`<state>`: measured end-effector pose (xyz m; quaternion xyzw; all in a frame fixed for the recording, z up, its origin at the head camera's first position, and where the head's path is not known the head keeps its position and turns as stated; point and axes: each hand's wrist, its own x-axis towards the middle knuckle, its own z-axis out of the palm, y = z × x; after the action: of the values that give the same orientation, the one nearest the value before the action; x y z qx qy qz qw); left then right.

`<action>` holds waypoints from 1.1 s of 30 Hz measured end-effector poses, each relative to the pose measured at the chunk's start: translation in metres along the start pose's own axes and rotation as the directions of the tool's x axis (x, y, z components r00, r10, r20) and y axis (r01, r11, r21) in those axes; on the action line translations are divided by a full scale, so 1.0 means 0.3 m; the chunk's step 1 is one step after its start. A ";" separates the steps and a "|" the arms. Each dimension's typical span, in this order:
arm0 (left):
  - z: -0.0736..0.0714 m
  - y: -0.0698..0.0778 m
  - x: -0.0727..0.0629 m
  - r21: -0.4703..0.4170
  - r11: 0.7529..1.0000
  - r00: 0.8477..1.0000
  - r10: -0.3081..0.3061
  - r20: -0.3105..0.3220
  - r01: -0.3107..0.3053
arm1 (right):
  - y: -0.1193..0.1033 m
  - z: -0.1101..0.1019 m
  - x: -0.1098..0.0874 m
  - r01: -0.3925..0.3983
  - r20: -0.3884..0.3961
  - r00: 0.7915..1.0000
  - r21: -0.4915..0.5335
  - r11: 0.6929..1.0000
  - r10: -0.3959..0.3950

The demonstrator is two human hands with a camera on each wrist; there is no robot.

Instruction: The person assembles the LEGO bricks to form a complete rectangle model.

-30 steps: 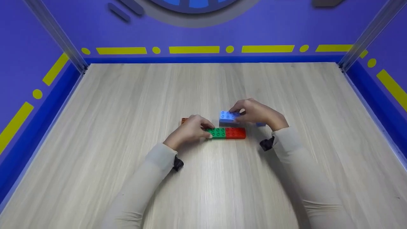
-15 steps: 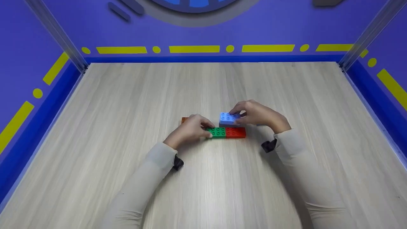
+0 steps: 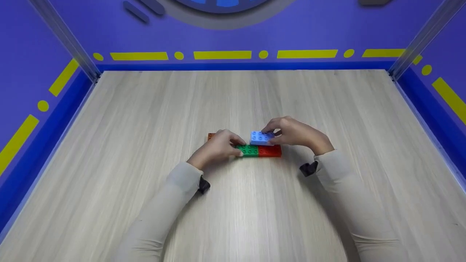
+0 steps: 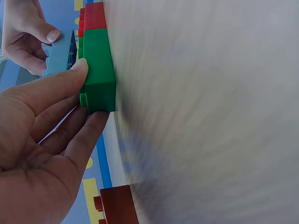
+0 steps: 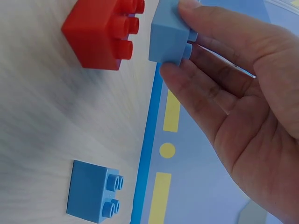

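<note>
Blue brick partly behind right hand

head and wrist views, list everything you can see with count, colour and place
Green brick: 1, green, on the table
Red brick: 1, red, against the green brick's right end
Held brick: 1, light blue, raised near the green-red join
Loose brick: 1, blue, on the table, right wrist view
Brown brick: 1, orange-brown, left of the green brick
Table: 1, pale wood-grain, under the bricks
Walls: 3, purple-blue, back and sides
Yellow marks: several, yellow, along the walls
Posts: 2, grey, back corners
Sleeves: 2, pale, on the arms
Wrist devices: 2, black, at the cuffs
Left hand: 1, gripping the green brick
Right hand: 1, pinching the held brick
</note>
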<state>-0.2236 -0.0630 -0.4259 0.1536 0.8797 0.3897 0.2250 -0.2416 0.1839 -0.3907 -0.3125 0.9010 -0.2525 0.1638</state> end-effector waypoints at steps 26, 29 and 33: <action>0.003 -0.002 -0.004 -0.001 1.000 1.000 0.001 0.000 -0.001 | -0.019 0.037 -0.022 0.072 0.012 0.997 0.023 0.997 -0.073; 0.002 -0.002 -0.004 -0.001 1.000 1.000 -0.001 0.002 0.001 | -0.022 0.039 -0.021 0.066 0.019 0.998 0.031 0.997 -0.067; -0.001 -0.002 -0.002 0.003 1.000 1.000 0.012 -0.001 -0.012 | -0.025 0.039 -0.021 0.070 0.023 0.997 0.026 0.997 -0.070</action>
<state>-0.2234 -0.0638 -0.4259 0.1590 0.8795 0.3896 0.2221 -0.2280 0.1787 -0.3953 -0.3449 0.8841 -0.2658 0.1697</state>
